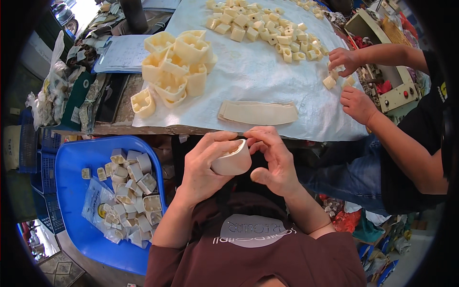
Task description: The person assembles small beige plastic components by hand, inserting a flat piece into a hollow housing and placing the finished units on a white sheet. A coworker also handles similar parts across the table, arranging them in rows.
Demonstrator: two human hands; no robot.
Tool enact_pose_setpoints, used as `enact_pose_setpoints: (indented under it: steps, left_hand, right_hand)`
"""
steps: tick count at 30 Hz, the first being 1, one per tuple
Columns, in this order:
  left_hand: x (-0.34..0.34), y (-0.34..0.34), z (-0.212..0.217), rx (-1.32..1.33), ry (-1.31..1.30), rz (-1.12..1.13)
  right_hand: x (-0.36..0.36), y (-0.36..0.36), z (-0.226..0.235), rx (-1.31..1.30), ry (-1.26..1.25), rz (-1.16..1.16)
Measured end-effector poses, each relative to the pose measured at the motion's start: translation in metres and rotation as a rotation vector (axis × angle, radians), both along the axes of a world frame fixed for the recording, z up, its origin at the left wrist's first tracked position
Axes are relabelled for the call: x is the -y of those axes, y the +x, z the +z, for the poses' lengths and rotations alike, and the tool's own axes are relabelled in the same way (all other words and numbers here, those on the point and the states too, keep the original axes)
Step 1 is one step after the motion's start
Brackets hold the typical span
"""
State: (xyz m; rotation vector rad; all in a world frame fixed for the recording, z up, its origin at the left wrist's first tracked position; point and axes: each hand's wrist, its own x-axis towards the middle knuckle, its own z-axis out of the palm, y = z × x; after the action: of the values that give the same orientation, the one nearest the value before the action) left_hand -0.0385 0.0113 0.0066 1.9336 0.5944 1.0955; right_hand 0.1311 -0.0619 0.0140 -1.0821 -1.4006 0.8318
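My left hand (203,162) is closed around a cream, rounded, hollow plastic cup-like piece (233,160), held just in front of the table edge with its rim tilted up. At the piece's right side, my right hand (275,160) has its thumb apart from the fingers; the fingertips are at the rim, and whether they touch it I cannot tell. Beyond my hands lies a small stack of flat cream strips (258,113). A heap of pale yellow hollow pieces (174,64) stands to the left on the table, with a single hollow piece (143,103) beside it.
A white sheet (191,115) covers the table. Many small cream blocks (267,28) lie at the back. On the right, a co-worker's hands (356,103) handle some blocks. A blue tub (71,191) at lower left holds several cream pieces and a plastic bag. A clipboard (119,52) lies at back left.
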Motion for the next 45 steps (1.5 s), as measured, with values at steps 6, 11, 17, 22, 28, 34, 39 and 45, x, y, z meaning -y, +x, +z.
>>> enact_pose_setpoints:
  steps: [6,11,17,22,28,34,39,45]
  left_hand:
    - [0.008,0.008,-0.007,-0.039,0.132,0.032]
    - [0.011,0.007,-0.006,-0.073,0.100,-0.060]
    - [0.006,-0.019,-0.008,-0.078,-0.120,0.213]
    - [-0.006,-0.103,-0.041,-0.381,0.090,0.808]
    - [0.016,-0.209,-0.072,-0.740,0.037,1.224]
    - [-0.006,-0.199,-0.058,-0.976,0.118,1.376]
    - [-0.086,-0.132,-0.027,-0.579,0.393,1.095]
    - [-0.115,-0.057,-0.015,-0.213,0.675,0.725]
  right_hand:
    - [-0.006,-0.012,-0.001,0.161,-0.036,-0.106]
    - [-0.009,-0.007,-0.010,0.075,-0.116,-0.152]
    - [-0.022,0.008,-0.004,-0.063,-0.186,-0.241]
    - [-0.050,0.063,0.013,0.415,-0.017,-0.515]
    - [-0.117,0.123,0.018,0.672,-0.028,-0.603]
    - [-0.216,0.146,-0.001,0.101,-0.422,-0.587]
    - [-0.272,0.137,-0.019,-0.386,-0.580,-0.633]
    - [-0.298,0.140,-0.036,-0.388,-0.619,-0.741]
